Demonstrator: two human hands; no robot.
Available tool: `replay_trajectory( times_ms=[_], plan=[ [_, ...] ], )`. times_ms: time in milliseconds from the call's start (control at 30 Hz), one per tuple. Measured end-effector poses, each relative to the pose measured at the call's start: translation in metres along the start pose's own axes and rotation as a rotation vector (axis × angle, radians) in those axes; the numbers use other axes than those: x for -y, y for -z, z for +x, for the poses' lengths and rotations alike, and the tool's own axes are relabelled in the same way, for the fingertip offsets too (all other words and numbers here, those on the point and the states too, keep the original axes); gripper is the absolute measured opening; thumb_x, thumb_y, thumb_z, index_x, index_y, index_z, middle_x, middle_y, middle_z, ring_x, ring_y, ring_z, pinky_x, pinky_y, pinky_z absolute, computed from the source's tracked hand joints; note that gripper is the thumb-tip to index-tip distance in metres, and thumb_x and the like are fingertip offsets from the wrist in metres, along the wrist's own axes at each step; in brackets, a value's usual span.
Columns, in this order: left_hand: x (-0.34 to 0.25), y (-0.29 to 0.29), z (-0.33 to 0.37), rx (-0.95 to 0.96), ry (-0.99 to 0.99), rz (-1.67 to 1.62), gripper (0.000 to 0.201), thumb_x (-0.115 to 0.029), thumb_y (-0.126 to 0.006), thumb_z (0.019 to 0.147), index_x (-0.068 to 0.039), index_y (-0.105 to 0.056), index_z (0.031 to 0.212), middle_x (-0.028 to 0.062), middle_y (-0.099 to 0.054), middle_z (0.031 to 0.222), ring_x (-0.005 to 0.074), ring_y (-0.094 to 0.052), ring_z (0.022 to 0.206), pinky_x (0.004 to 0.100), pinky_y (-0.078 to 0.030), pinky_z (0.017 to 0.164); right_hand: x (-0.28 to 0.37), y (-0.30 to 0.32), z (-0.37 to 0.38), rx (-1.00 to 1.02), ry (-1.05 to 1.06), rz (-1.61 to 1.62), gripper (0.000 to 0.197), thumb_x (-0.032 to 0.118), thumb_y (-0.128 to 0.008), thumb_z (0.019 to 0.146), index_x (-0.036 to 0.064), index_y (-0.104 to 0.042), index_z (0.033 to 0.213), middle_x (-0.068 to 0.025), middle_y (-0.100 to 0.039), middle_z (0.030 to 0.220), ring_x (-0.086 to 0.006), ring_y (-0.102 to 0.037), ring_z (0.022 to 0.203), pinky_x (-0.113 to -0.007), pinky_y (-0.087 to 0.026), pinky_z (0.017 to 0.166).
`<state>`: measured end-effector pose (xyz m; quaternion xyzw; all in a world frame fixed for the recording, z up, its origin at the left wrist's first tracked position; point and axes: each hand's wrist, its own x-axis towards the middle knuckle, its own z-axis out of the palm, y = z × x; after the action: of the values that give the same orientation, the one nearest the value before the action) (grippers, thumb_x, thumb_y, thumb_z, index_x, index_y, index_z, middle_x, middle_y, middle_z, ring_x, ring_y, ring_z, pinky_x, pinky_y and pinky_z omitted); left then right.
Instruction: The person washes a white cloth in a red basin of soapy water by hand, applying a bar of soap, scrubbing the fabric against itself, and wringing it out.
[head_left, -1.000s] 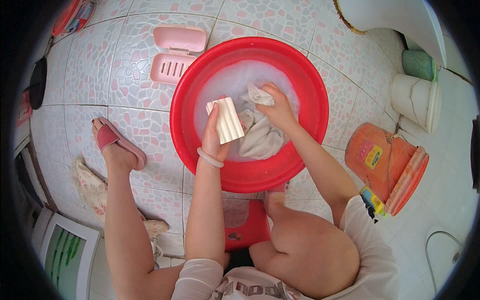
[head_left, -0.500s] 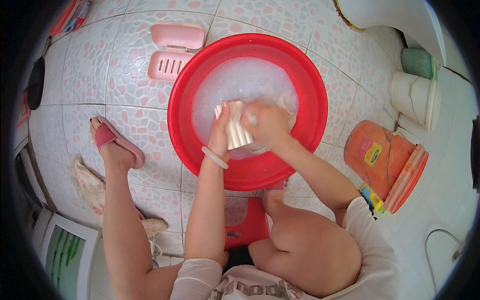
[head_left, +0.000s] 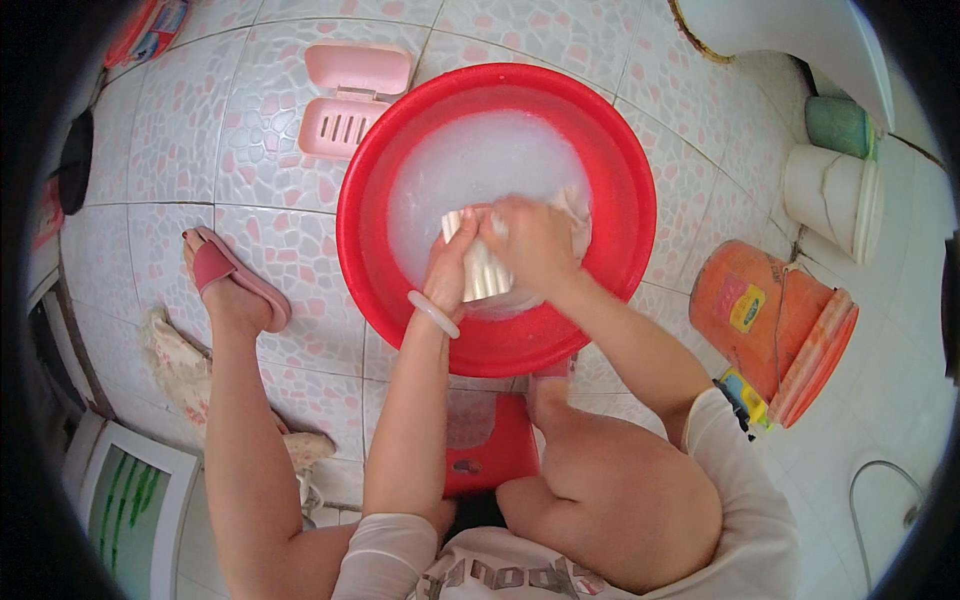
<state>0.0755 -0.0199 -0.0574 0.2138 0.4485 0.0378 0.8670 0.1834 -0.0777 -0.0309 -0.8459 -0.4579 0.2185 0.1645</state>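
A big red basin (head_left: 622, 215) holds cloudy, soapy water (head_left: 485, 150). Over the water, my left hand (head_left: 450, 258), with a white bangle at the wrist, grips a small white ridged washboard (head_left: 484, 276) by its left side, tilted. My right hand (head_left: 530, 245) is closed and pressed at the board's upper right, slightly smeared by motion. A pale wet cloth (head_left: 574, 217) shows past its right side and seems bunched under the fingers, which mostly hide it. A white bit, cloth or suds, peeks out between the fingers.
An open pink soap box (head_left: 345, 130) lies beyond the basin's left rim. At the right, an orange bucket (head_left: 735, 300) and a white bucket (head_left: 825, 200) lie tilted. I sit on a red stool (head_left: 490, 445). A patterned cloth (head_left: 180, 365) lies behind my left foot.
The washboard and my left hand have shifted slightly right. My right hand has moved a little over the board, its fingers now nearer the top. Both hands keep their grip.
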Motion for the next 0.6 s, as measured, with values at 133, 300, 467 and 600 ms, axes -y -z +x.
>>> replay_trajectory(
  times_ms=[133,300,467,600],
  plan=[
    [-0.001,-0.013,-0.011,-0.024,0.103,0.015,0.051,-0.049,-0.046,0.089,-0.004,-0.052,0.111,0.0069,-0.059,0.096,0.0153,-0.059,0.087,0.0287,-0.047,0.076,-0.01,0.001,0.015,-0.087,-0.064,-0.021,0.019,0.023,-0.061,0.073,0.0052,-0.059,0.065,-0.0126,-0.059,0.069,-0.0304,-0.059,0.059,-0.043,-0.045,0.053],
    [-0.01,0.013,-0.003,0.009,0.093,-0.094,0.051,-0.051,-0.042,0.089,-0.005,-0.052,0.11,0.0071,-0.06,0.097,0.0161,-0.059,0.089,0.0291,-0.047,0.078,0.017,-0.006,-0.031,-0.048,0.179,-0.008,0.017,0.023,-0.062,0.07,0.008,-0.058,0.063,-0.0115,-0.059,0.068,-0.0291,-0.059,0.058,-0.042,-0.045,0.051],
    [0.003,0.002,-0.005,0.004,0.127,0.025,0.055,-0.051,-0.046,0.088,-0.003,-0.05,0.115,0.0072,-0.059,0.101,0.0152,-0.058,0.09,0.0282,-0.047,0.078,-0.004,-0.006,0.025,-0.059,-0.075,-0.071,0.019,0.023,-0.057,0.075,0.0056,-0.06,0.067,-0.0091,-0.061,0.07,-0.0272,-0.061,0.064,-0.041,-0.047,0.065],
    [0.003,-0.013,-0.011,0.109,0.107,0.04,0.06,-0.057,-0.035,0.089,-0.007,-0.049,0.118,0.0089,-0.06,0.085,0.017,-0.062,0.072,0.0295,-0.053,0.063,-0.038,-0.008,0.058,-0.082,-0.102,-0.131,0.025,0.028,-0.057,0.078,0.0031,-0.059,0.073,-0.0118,-0.061,0.076,-0.0292,-0.061,0.07,-0.043,-0.047,0.069]
  ],
)
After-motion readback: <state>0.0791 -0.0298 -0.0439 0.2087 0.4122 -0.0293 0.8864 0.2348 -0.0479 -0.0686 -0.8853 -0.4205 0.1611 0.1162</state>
